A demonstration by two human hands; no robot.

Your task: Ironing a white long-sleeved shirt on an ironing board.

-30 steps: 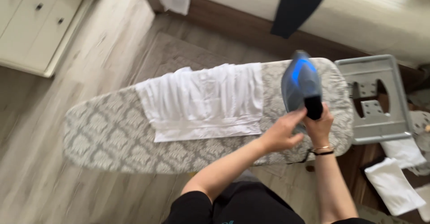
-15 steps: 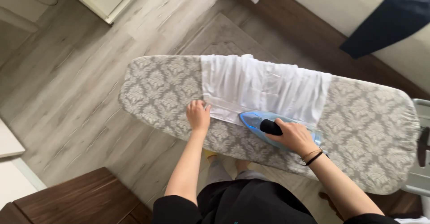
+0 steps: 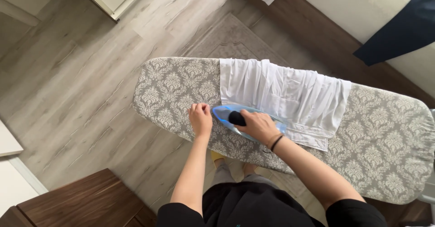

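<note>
A white garment lies flat across an ironing board with a grey damask cover. A blue iron rests on the garment's near left corner. My right hand is shut on the iron's black handle, with a dark band and a thin bracelet on the wrist. My left hand presses flat on the board cover just left of the iron, close to the garment's edge.
A grey rug lies on the wood floor beyond the board. A bed with a dark blue cloth stands at the back right. A dark wooden surface is at the lower left, white furniture at the upper left.
My right hand has slid the iron left along the garment's near edge to its left corner. My left hand stays on the board. The view shifted a little.
</note>
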